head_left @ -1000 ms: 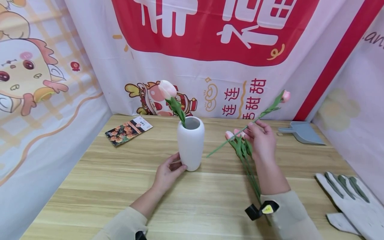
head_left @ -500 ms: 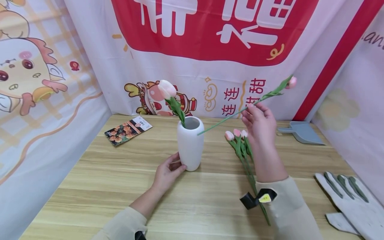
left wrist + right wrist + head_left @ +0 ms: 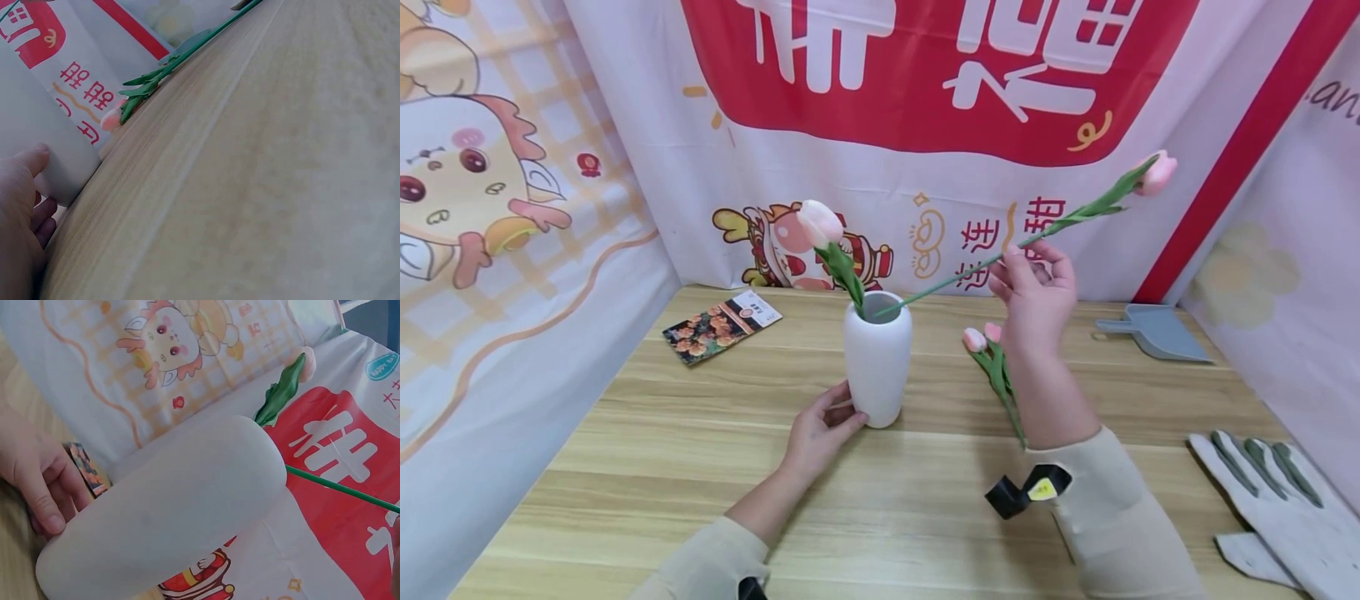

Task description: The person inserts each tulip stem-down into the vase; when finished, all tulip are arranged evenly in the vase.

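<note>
A white vase (image 3: pixel 877 367) stands upright on the table, one pale pink tulip (image 3: pixel 820 225) leaning left out of its mouth. My left hand (image 3: pixel 820 433) holds the vase low down, thumb in front and fingers behind. Up to the right, my right hand (image 3: pixel 1036 304) pinches a second pink tulip (image 3: pixel 1093 208) by its green stem. That stem slants down, its lower end at the vase mouth; the right wrist view shows the stem (image 3: pixel 344 487) reaching the rim. More tulips (image 3: pixel 996 367) lie right of the vase, partly hidden by my right forearm.
A flower-printed packet (image 3: pixel 721 327) lies at the back left. Toward the back right is a grey-blue dustpan (image 3: pixel 1165 332). White and green gloves (image 3: pixel 1277 500) lie at the right edge. Printed cloth (image 3: pixel 865 142) hangs behind the table.
My right hand has risen and moved left, bringing the tulip's stem end from beside the vase to its mouth. The left hand and vase stay put.
</note>
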Demonstrator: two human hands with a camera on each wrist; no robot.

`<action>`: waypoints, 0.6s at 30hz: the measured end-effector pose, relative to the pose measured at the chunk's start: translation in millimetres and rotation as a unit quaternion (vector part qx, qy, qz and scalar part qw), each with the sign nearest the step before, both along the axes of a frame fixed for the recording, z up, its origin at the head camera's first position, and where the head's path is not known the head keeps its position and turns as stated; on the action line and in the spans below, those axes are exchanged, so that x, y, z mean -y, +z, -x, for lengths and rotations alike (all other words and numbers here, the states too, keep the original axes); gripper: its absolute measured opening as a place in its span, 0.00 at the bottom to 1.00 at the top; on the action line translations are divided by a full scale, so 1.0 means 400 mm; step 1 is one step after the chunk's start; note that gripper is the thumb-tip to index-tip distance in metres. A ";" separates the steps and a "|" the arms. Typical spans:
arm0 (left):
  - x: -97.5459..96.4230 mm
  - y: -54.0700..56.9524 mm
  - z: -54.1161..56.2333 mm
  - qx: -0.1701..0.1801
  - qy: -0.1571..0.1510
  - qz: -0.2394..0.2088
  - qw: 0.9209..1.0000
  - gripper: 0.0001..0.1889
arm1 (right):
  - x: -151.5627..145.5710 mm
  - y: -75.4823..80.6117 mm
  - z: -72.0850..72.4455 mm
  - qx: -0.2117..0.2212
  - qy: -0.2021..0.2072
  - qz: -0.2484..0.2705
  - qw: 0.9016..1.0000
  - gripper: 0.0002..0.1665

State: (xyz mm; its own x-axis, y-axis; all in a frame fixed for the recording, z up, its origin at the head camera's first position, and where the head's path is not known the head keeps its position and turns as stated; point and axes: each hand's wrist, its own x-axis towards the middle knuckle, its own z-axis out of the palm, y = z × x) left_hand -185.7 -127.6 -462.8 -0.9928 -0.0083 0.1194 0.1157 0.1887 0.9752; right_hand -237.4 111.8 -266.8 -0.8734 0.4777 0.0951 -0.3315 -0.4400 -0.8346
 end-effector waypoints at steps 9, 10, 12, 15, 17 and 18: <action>0.001 0.002 0.000 0.005 0.000 0.001 1.000 0.30 | 0.051 0.004 -0.010 -0.126 -0.009 -0.132 0.983 0.13; 0.001 0.004 -0.001 0.005 0.001 0.001 1.000 0.30 | 0.059 0.004 -0.012 -0.137 -0.005 -0.148 0.979 0.13; 0.000 0.008 -0.003 0.006 0.002 0.002 1.000 0.30 | 0.073 0.003 -0.017 -0.152 0.001 -0.187 0.971 0.12; -0.001 0.009 -0.003 0.005 0.003 0.005 1.000 0.30 | 0.093 -0.003 -0.021 -0.154 0.012 -0.249 0.956 0.11; 0.000 0.010 -0.004 0.004 0.002 0.005 1.000 0.30 | 0.104 -0.010 -0.022 -0.149 0.024 -0.290 0.945 0.13; 0.000 0.009 -0.004 0.004 0.001 0.004 1.000 0.30 | 0.108 -0.014 -0.021 -0.147 0.032 -0.308 0.939 0.14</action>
